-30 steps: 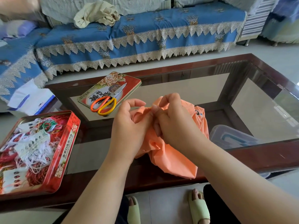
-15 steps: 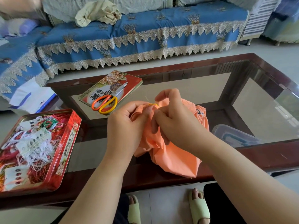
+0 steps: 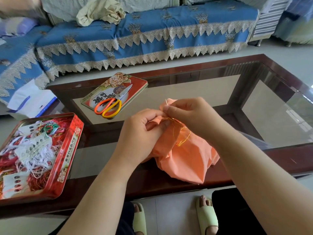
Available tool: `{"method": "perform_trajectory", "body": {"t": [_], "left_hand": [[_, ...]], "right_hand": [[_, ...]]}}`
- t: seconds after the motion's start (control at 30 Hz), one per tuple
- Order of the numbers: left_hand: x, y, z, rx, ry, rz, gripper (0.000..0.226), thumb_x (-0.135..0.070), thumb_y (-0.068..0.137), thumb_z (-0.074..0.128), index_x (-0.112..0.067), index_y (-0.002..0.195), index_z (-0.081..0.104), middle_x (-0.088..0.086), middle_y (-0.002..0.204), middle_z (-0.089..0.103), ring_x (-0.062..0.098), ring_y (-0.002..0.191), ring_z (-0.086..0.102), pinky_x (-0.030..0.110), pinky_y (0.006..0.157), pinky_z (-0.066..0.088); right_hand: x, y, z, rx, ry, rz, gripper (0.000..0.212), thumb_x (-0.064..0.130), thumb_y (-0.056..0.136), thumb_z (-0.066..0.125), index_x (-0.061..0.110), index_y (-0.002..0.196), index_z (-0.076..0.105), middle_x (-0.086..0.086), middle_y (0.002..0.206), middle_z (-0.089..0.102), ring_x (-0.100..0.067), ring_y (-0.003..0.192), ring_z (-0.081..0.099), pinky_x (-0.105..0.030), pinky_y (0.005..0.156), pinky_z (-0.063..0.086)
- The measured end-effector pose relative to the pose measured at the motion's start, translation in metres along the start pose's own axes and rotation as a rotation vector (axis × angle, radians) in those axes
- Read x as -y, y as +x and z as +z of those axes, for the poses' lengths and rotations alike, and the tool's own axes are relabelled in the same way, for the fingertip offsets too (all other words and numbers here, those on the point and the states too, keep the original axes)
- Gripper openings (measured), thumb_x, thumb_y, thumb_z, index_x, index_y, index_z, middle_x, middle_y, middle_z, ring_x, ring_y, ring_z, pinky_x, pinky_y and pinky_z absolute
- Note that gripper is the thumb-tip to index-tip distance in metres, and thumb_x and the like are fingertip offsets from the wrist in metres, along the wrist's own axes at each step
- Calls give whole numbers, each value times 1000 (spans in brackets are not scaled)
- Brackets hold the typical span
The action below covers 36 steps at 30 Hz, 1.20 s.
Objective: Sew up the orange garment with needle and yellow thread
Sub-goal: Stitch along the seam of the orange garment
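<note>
The orange garment (image 3: 182, 158) lies bunched at the near edge of the glass coffee table (image 3: 186, 92). My left hand (image 3: 140, 134) grips a fold of the cloth at its upper left. Just above and to the right, my right hand (image 3: 191, 114) pinches the needle (image 3: 166, 102), whose thin tip points up and away. Yellow thread (image 3: 182, 136) trails from the needle in loose loops over the garment below my right hand.
An open red tin (image 3: 67, 148) full of tangled threads sits at the table's left end. Its lid (image 3: 135, 83) lies further back with orange-handled scissors (image 3: 110, 106) on it. A blue-covered sofa (image 3: 152, 34) stands behind. My slippered feet (image 3: 206, 216) are under the table edge.
My right hand has lifted up and to the right, drawing the needle out of the cloth. The yellow thread now shows in loops over the garment. My left hand keeps its hold.
</note>
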State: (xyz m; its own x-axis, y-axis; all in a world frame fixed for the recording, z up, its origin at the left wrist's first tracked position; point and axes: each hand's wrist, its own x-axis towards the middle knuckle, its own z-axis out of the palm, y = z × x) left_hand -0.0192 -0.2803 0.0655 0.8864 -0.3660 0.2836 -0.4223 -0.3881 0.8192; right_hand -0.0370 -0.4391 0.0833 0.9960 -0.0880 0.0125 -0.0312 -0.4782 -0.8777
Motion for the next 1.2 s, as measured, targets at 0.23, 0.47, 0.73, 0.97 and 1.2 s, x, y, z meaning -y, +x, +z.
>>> {"method": "perform_trajectory", "body": {"t": [0.23, 0.47, 0.73, 0.97, 1.2], "left_hand": [[5, 2, -5, 38, 62, -25, 10, -21, 88, 68, -25, 95, 74, -16, 90, 70, -4, 89, 62, 5, 70, 45], [10, 6, -11, 82, 67, -69, 11, -25, 89, 66, -30, 96, 73, -16, 90, 71, -1, 90, 64, 12, 72, 51], [6, 4, -12, 237, -119, -172, 16, -35, 78, 69, -32, 92, 73, -14, 91, 74, 2, 92, 68, 21, 81, 53], [4, 5, -13, 318, -132, -234, 14, -39, 74, 69, -35, 86, 74, -20, 89, 72, -7, 89, 64, 8, 71, 48], [6, 5, -18, 428, -229, -287, 22, -37, 70, 71, -26, 89, 77, -6, 96, 74, 6, 95, 67, 26, 85, 53]], "right_hand": [[-4, 15, -26, -207, 1126, 158, 33, 22, 103, 37, 12, 73, 46, -6, 65, 57, -11, 40, 44, -21, 39, 41], [-11, 8, -42, 361, 369, 204, 30, 23, 104, 35, 10, 77, 41, -21, 76, 71, -8, 29, 22, -15, 31, 15], [-22, 23, -53, 97, 1180, 33, 33, 30, 104, 28, 21, 75, 41, 5, 74, 67, -3, 24, 23, -13, 27, 16], [-25, 26, -55, -61, 1284, -65, 33, 28, 104, 29, 21, 75, 41, 4, 89, 71, -4, 27, 21, -15, 28, 21], [-35, 33, -56, -287, 1240, -41, 35, 28, 105, 31, 19, 74, 42, -1, 107, 72, -5, 32, 20, -17, 33, 22]]}}
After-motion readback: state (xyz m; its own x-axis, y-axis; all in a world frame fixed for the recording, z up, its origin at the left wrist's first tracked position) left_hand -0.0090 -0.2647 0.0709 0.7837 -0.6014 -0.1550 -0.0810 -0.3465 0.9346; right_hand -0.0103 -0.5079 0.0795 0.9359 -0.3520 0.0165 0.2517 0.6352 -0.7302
